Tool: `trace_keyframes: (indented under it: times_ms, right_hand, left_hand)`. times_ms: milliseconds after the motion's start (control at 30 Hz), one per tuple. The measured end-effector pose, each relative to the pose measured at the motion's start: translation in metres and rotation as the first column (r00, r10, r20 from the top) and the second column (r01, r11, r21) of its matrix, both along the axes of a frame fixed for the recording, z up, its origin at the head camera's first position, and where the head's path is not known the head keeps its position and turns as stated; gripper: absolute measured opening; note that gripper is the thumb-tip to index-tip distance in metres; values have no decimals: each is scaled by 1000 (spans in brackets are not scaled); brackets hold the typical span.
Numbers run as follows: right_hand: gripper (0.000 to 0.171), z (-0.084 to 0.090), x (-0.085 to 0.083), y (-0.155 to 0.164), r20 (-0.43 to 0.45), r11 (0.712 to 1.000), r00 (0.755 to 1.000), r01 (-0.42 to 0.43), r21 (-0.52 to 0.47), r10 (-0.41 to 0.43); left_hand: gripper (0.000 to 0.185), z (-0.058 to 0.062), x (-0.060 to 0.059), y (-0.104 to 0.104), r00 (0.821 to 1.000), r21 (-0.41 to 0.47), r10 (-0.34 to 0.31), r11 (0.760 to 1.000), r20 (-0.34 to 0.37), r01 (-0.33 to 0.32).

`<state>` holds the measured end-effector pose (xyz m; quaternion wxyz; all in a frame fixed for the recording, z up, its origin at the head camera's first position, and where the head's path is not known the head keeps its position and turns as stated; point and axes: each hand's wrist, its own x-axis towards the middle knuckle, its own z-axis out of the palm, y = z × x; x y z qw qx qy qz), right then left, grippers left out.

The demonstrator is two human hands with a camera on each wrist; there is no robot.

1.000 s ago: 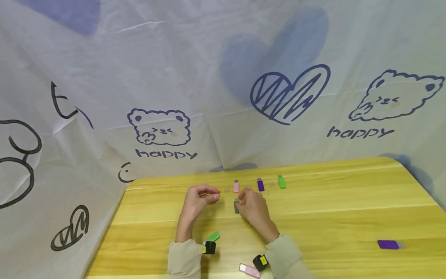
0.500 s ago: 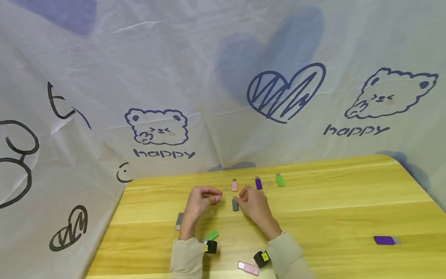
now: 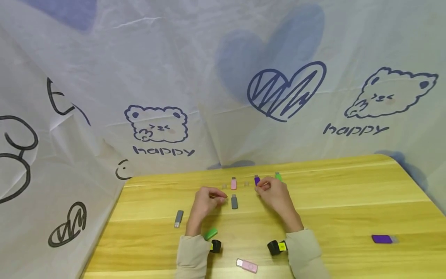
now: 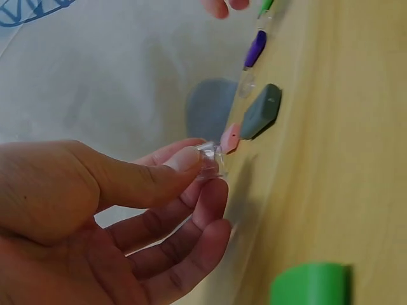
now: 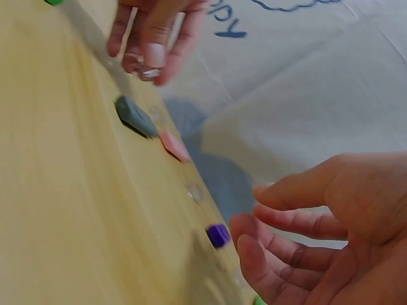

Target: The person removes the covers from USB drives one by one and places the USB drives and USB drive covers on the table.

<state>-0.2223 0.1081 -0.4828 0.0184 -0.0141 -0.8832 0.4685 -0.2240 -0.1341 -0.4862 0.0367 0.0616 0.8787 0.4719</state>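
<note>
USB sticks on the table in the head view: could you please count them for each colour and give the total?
Grey: 2 (far grey stick, near grey stick)
Pink: 2 (far pink stick, near pink stick)
Purple: 2 (far purple stick, near purple stick)
Green: 2 (far green stick, near green stick)
Total: 8

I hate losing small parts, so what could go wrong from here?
The small clear piece pinched in the left hand could slip and be hard to spot. The right hand, close to the far purple stick, might nudge it. The left sleeve might brush the green stick beside it.
</note>
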Motion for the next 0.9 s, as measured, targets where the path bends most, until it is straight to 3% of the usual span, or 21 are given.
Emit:
trace_keyframes:
  times_ms: [467,900]
  right_hand:
    - [20,6,3,38,96,997,994,49,-54,-43]
    - [18,6,4,47,119,993,992,51,-106,-38]
  left_hand:
    - [10,-6,1,6,1000,-117,12,993,2,-11]
    - [9,-10,0,11,999,-135,27,990,-43,-32]
